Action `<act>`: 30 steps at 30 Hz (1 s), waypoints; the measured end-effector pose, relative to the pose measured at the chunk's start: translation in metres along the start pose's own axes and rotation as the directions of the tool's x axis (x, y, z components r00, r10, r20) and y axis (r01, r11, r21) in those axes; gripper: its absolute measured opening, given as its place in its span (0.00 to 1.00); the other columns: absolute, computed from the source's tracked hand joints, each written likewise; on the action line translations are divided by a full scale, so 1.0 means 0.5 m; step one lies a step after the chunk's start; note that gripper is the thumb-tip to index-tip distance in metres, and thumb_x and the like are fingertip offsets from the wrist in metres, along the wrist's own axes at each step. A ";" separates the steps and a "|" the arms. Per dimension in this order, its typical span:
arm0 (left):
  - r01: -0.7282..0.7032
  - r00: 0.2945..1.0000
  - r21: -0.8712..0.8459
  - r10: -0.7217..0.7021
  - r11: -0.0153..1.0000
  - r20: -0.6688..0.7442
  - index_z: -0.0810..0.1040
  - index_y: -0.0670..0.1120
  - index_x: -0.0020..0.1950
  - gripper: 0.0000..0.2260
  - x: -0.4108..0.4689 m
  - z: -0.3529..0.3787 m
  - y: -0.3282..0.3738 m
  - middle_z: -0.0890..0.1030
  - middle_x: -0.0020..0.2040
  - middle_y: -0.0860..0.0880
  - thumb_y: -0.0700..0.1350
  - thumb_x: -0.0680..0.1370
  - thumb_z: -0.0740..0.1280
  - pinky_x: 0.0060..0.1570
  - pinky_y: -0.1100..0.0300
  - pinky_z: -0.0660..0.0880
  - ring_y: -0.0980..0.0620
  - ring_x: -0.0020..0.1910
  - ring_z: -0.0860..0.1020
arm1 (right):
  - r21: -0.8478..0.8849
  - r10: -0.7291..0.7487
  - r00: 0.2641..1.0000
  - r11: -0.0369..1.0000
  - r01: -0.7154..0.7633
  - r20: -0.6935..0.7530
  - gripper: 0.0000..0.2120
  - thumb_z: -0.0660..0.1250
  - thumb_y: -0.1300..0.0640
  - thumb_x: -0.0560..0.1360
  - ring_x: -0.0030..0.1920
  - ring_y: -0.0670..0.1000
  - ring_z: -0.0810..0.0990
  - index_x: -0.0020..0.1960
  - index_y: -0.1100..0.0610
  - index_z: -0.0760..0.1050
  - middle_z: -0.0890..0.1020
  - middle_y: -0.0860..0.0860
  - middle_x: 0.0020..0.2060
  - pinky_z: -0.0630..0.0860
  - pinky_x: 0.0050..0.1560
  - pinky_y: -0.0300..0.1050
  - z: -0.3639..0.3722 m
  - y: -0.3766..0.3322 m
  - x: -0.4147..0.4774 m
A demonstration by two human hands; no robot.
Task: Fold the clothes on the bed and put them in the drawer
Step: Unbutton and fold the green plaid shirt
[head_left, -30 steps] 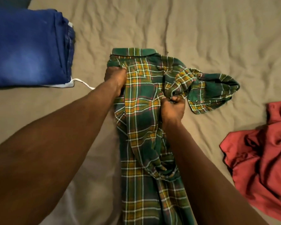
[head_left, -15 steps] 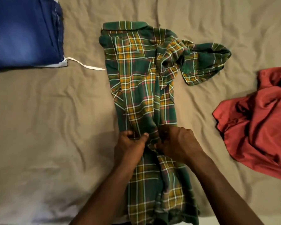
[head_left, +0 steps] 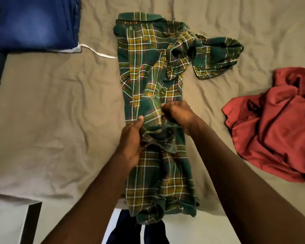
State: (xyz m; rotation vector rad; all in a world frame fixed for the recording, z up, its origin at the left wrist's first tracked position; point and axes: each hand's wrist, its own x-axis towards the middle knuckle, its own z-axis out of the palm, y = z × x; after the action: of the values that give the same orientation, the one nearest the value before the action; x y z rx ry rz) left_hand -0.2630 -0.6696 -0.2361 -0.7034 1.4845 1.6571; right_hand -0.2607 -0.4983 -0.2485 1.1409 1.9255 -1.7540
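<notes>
A green and yellow plaid shirt (head_left: 144,64) lies lengthwise on the bed, collar at the far end and hem hanging over the near edge. One sleeve is bunched out to the right. My left hand (head_left: 132,141) grips a bunched fold at the shirt's middle, thumb on top. My right hand (head_left: 178,115) pinches the same bunched cloth from the right side, fingers curled into the fabric.
Folded blue jeans (head_left: 35,23) with a white string lie at the far left. A crumpled red garment (head_left: 278,124) sits at the right. The tan bedsheet (head_left: 60,111) is wrinkled. A dark piece of furniture (head_left: 32,224) stands below the bed's near edge.
Both hands came down from the shirt's upper part to its middle, then gathered the cloth there into a bunch. The view widened toward the bed's near edge.
</notes>
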 end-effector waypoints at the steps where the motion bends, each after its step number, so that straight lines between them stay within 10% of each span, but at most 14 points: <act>1: 0.051 0.996 -0.079 -0.045 0.996 0.071 0.84 0.44 0.58 0.15 -0.007 -0.015 0.004 0.86 0.56 0.41 0.53 0.82 0.66 0.57 0.47 0.79 0.43 0.53 0.84 | 0.146 0.024 1.000 0.989 -0.023 -0.003 0.09 0.68 0.55 0.77 0.35 0.55 0.78 0.42 0.59 0.82 0.82 0.57 0.34 0.78 0.42 0.51 -0.005 -0.009 -0.003; 4: 0.138 0.958 -0.144 -0.095 0.980 0.271 0.87 0.45 0.50 0.12 -0.028 -0.059 0.018 0.86 0.46 0.46 0.52 0.76 0.71 0.49 0.51 0.81 0.48 0.44 0.85 | 0.535 0.076 0.992 0.837 -0.116 0.096 0.15 0.57 0.51 0.83 0.29 0.50 0.78 0.44 0.56 0.77 0.79 0.50 0.28 0.77 0.39 0.47 -0.014 -0.007 -0.019; 9: 0.157 0.925 0.165 -0.203 0.974 0.321 0.86 0.44 0.52 0.15 -0.044 -0.075 0.005 0.86 0.46 0.44 0.54 0.73 0.75 0.47 0.53 0.80 0.47 0.42 0.83 | 0.078 0.204 0.919 0.967 -0.243 0.337 0.25 0.63 0.31 0.77 0.34 0.47 0.81 0.56 0.52 0.80 0.85 0.51 0.41 0.77 0.36 0.43 -0.022 0.041 -0.088; 12: 0.132 0.936 0.221 -0.195 0.966 0.294 0.85 0.42 0.56 0.21 -0.047 -0.075 0.004 0.83 0.53 0.38 0.54 0.69 0.78 0.55 0.48 0.79 0.44 0.46 0.83 | 0.051 0.156 0.905 0.980 -0.191 0.396 0.27 0.77 0.41 0.69 0.52 0.56 0.84 0.60 0.58 0.81 0.86 0.55 0.54 0.80 0.59 0.52 -0.028 0.066 -0.109; 17: 0.273 0.896 -0.016 -0.248 0.962 0.368 0.80 0.39 0.67 0.20 -0.065 -0.082 -0.003 0.83 0.60 0.37 0.51 0.82 0.64 0.62 0.46 0.78 0.40 0.56 0.82 | 0.568 -0.047 0.839 0.756 -0.325 0.542 0.15 0.71 0.48 0.75 0.49 0.52 0.83 0.56 0.57 0.83 0.85 0.54 0.50 0.81 0.53 0.46 -0.024 0.071 -0.173; 21: 0.136 0.966 0.256 -0.186 0.957 0.179 0.78 0.39 0.66 0.16 -0.058 -0.073 -0.036 0.85 0.56 0.39 0.45 0.81 0.70 0.48 0.52 0.83 0.43 0.50 0.85 | 0.301 0.132 0.899 0.913 -0.274 0.418 0.20 0.75 0.58 0.75 0.50 0.57 0.86 0.65 0.58 0.78 0.86 0.59 0.52 0.83 0.51 0.53 0.002 0.102 -0.193; 25: -0.066 0.998 0.854 0.024 0.516 0.063 0.73 0.50 0.66 0.23 -0.041 -0.096 -0.064 0.83 0.60 0.49 0.54 0.76 0.76 0.52 0.56 0.79 0.47 0.56 0.82 | -0.061 0.228 0.958 0.973 -0.221 0.176 0.28 0.82 0.48 0.67 0.53 0.53 0.85 0.64 0.50 0.79 0.87 0.49 0.52 0.82 0.59 0.55 0.010 0.172 -0.209; 30: -0.080 0.975 0.997 0.211 0.016 0.075 0.59 0.56 0.70 0.36 -0.066 -0.086 -0.050 0.79 0.63 0.48 0.72 0.71 0.69 0.58 0.47 0.78 0.41 0.59 0.80 | -0.461 0.210 0.976 0.873 -0.157 0.065 0.24 0.65 0.31 0.74 0.48 0.54 0.86 0.61 0.45 0.79 0.86 0.48 0.50 0.84 0.51 0.55 -0.012 0.201 -0.210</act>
State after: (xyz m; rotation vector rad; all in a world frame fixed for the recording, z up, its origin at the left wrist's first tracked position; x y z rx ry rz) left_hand -0.2285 -0.7179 -0.2295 0.2684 2.3416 0.2188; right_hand -0.1201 -0.5352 -0.2455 0.9870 1.9420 -1.1542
